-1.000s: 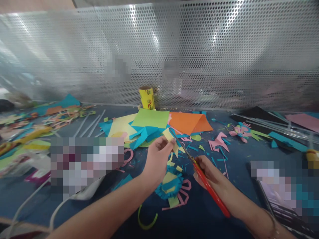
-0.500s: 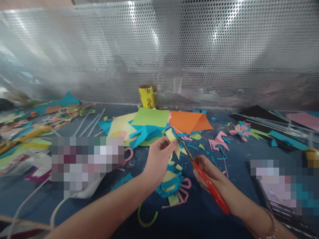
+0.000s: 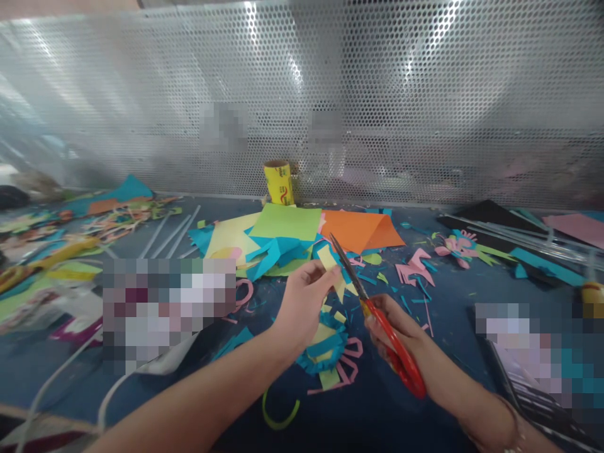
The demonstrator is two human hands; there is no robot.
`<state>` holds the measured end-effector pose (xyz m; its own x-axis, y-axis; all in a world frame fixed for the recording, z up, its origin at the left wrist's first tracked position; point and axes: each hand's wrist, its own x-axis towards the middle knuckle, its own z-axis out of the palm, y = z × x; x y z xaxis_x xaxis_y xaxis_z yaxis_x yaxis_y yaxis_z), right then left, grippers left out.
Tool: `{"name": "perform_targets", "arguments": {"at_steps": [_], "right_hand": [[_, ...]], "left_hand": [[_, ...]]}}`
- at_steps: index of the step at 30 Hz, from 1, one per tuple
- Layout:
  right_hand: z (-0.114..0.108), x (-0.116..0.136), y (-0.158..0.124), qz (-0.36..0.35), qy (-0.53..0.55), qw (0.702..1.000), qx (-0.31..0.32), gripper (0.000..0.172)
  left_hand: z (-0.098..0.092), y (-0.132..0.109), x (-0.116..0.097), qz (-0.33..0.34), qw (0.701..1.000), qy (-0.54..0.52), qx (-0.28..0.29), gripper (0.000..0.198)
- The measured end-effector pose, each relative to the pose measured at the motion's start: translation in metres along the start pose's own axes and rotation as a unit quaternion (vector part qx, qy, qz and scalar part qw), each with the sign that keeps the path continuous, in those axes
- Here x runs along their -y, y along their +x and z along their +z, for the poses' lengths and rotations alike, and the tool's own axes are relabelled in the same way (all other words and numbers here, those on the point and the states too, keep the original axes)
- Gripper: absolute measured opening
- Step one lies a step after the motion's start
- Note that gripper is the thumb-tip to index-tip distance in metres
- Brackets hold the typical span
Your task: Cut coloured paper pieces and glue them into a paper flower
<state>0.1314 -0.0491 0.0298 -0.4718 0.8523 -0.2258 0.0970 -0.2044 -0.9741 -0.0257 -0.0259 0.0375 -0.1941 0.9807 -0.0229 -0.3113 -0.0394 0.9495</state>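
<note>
My left hand [image 3: 304,302] pinches a small pale yellow paper piece [image 3: 326,257] with blue paper at its edge. Red-handled scissors [image 3: 389,336] are gripped in my right hand [image 3: 399,333], their blades pointing up and away, close beside the yellow piece. Below my hands lies a paper flower [image 3: 325,346] in blue and pale yellow with pink looped strips [image 3: 350,362] at its side. A curled green strip [image 3: 279,423] rests nearer to me. The tips of my left thumb and fingers partly cover the paper.
Green [image 3: 287,220] and orange paper sheets [image 3: 358,229] lie ahead, with a yellow tube [image 3: 279,182] standing behind them. Pink scraps [image 3: 416,269], clear sticks [image 3: 519,231] and black paper [image 3: 488,217] are to the right. A perforated metal panel [image 3: 302,82] rises at the back.
The scissors have turned and shifted slightly, their blades now further from the yellow paper's edge and their handles spread wider. My left hand has moved a little to the right.
</note>
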Motion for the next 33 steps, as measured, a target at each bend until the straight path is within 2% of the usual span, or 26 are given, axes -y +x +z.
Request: {"name": "perform_targets", "arguments": {"at_steps": [5,10,14,22,29,33], "right_hand": [[-0.003,0.004,0.009,-0.034,0.011,0.996,-0.085,0.035],[-0.004,0.007,0.017,-0.102,0.008,0.981,-0.166,0.052],[-0.003,0.007,0.021,-0.132,0.034,0.973,-0.185,0.059],[-0.003,0.002,0.025,-0.147,0.031,0.972,-0.181,0.061],[-0.003,0.0,0.023,-0.135,-0.025,0.973,-0.187,0.047],[-0.006,-0.004,0.024,-0.144,-0.057,0.97,-0.187,0.042]], "left_hand": [[0.001,-0.001,-0.002,-0.007,1.0,0.014,0.018,0.019],[0.002,-0.003,0.006,-0.022,0.997,0.059,0.044,0.02],[0.002,-0.005,0.012,-0.011,0.991,0.111,0.073,0.018],[0.005,-0.012,0.008,0.059,0.972,0.217,0.07,0.028],[0.005,-0.014,0.008,0.051,0.968,0.224,0.1,0.02],[0.005,-0.013,0.007,0.053,0.966,0.231,0.099,0.025]]}}
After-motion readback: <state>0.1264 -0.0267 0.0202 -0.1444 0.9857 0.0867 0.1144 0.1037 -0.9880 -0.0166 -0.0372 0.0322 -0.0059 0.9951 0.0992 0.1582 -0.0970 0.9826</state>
